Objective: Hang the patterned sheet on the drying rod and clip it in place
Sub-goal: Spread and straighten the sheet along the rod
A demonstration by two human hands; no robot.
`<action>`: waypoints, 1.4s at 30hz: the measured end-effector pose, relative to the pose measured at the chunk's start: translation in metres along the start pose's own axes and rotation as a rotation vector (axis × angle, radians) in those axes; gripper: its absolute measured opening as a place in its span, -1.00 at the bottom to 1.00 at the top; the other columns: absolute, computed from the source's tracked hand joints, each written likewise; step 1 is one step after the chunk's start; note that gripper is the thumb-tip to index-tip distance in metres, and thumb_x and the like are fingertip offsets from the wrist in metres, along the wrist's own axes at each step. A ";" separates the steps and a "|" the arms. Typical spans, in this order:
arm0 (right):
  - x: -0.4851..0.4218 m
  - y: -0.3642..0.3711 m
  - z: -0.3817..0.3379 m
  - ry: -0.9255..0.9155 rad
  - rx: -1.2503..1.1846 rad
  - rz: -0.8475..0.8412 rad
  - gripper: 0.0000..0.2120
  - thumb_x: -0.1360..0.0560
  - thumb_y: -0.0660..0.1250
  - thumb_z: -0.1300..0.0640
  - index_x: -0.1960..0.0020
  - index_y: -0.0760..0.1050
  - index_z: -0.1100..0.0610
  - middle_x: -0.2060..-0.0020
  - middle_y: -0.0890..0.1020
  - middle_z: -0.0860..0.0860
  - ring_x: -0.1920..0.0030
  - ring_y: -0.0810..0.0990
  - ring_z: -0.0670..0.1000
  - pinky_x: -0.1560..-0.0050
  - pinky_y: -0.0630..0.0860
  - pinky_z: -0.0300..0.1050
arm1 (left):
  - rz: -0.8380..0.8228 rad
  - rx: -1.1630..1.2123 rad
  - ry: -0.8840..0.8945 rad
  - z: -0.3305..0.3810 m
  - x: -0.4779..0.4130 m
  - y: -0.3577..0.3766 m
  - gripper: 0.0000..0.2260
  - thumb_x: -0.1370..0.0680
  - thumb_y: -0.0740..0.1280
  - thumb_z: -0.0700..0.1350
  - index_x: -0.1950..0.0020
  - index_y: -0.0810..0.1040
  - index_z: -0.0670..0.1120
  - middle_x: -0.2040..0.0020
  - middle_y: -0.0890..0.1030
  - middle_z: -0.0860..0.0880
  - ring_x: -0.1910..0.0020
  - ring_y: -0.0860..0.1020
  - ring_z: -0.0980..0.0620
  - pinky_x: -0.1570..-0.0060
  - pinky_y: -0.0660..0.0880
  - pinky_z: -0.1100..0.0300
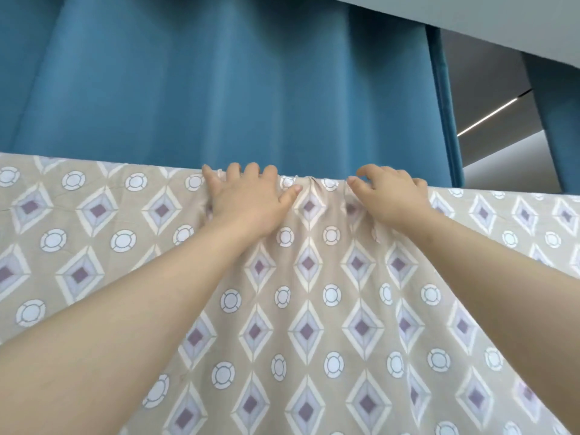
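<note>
Head view looks up at the patterned sheet (94, 246), which fills the whole lower half of the frame and folds over a straight line at mid-height. I'd guess the drying rod sits right under that fold, but the cloth hides it. On the left of the frame the top edge lies flat and smooth. Toward centre, the left hand (248, 199) has its fingers hooked over the fold and its thumb on the front face, grasping the cloth at the top, probably to pin the smooth part so it doesn't slide. Just right of it is a bunch of gathers (317, 186) between the two hands, which looks like slack waiting to be worked out. Then the right hand (394, 199) grips the same way, fingers curled over the top and thumb at the edge of the gathers, well placed to tug the cloth sideways, I reckon. No clips in view, so that step isn't done. Behind hangs a blue curtain (219, 89), with grey ceiling (502, 20) at upper right.
</note>
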State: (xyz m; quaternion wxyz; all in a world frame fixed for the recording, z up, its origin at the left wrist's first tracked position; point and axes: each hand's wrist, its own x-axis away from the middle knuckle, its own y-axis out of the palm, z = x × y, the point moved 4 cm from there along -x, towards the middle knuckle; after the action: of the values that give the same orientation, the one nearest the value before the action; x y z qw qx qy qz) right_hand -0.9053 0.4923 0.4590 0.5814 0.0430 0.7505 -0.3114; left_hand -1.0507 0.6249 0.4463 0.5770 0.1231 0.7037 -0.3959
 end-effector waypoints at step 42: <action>-0.036 -0.019 0.330 -0.010 0.016 0.134 -0.64 -0.62 -0.10 -0.04 -0.19 0.43 -0.05 -0.14 0.51 -0.03 -0.28 0.35 0.06 -0.24 0.11 -0.01 | 0.218 0.139 0.123 0.338 -0.047 0.061 -0.65 -0.63 -0.07 0.06 -0.10 0.44 -0.05 -0.05 0.53 -0.04 -0.13 0.42 -0.11 -0.25 0.16 -0.08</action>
State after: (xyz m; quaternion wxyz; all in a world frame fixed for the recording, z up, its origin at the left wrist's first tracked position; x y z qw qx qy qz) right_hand -0.6225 0.3174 0.4561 0.6042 0.0964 0.7405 -0.2779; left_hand -0.7567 0.4424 0.4564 0.5625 0.2625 0.6910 -0.3703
